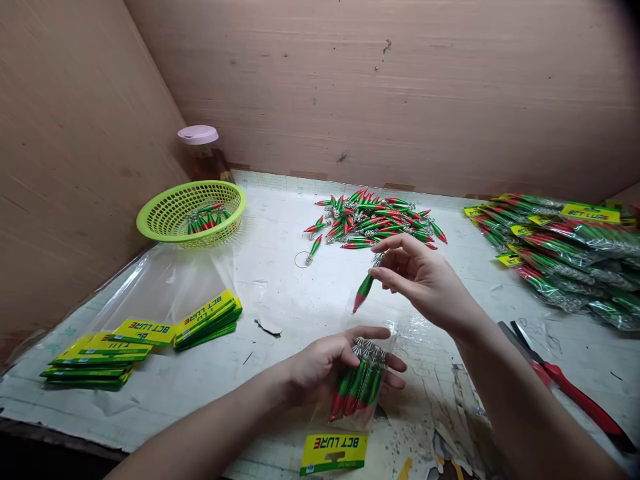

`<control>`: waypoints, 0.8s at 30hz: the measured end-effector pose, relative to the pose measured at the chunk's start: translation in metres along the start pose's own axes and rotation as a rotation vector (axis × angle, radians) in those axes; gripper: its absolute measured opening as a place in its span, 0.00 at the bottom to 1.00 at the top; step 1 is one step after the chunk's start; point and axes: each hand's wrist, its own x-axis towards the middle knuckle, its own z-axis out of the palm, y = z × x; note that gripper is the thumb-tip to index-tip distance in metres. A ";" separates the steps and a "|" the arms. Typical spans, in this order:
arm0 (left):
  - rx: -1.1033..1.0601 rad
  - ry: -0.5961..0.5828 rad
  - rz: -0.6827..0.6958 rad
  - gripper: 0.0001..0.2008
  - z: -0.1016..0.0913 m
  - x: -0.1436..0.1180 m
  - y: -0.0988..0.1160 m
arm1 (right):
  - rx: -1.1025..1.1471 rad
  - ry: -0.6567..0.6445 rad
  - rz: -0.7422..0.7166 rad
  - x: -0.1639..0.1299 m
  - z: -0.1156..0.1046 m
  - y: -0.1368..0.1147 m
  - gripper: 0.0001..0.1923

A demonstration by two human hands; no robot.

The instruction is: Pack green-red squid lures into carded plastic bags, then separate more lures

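Observation:
My left hand (325, 363) is wrapped round a clear plastic bag (334, 452) with a yellow and green label. Several red and green fishing lures (357, 383) lie inside it, hooks toward the far end. Above the bag's far end, my right hand (425, 277) pinches a single fishing lure (365, 290) by its hook end, its red tip pointing down toward the bag. Beyond my right hand lies a pile of loose lures (380, 217), with one lure (315, 248) apart beside a rubber band (303, 259).
A green basket (150, 223) holding several lures stands at the left, before a pink-lidded jar (199, 137). Stacked labelled bags (100, 357) lie at the front left. Filled bags (565, 247) are heaped at the right, near red-handled scissors (575, 393). Wooden walls enclose the table.

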 end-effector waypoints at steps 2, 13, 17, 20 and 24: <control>0.003 0.001 0.006 0.32 0.000 0.000 0.000 | 0.047 0.042 -0.010 0.000 -0.004 0.002 0.14; 0.011 -0.045 -0.021 0.32 -0.002 0.003 -0.001 | 0.207 -0.176 0.122 0.001 -0.008 0.011 0.16; 0.024 -0.065 -0.017 0.32 -0.002 0.003 -0.002 | 0.243 -0.272 0.158 0.001 0.007 0.014 0.16; 0.018 -0.066 -0.033 0.32 -0.003 0.003 -0.004 | 0.261 -0.369 0.191 -0.001 0.012 0.015 0.17; -0.005 -0.091 -0.043 0.32 -0.004 0.003 -0.006 | 0.241 -0.432 0.190 -0.002 0.006 0.014 0.17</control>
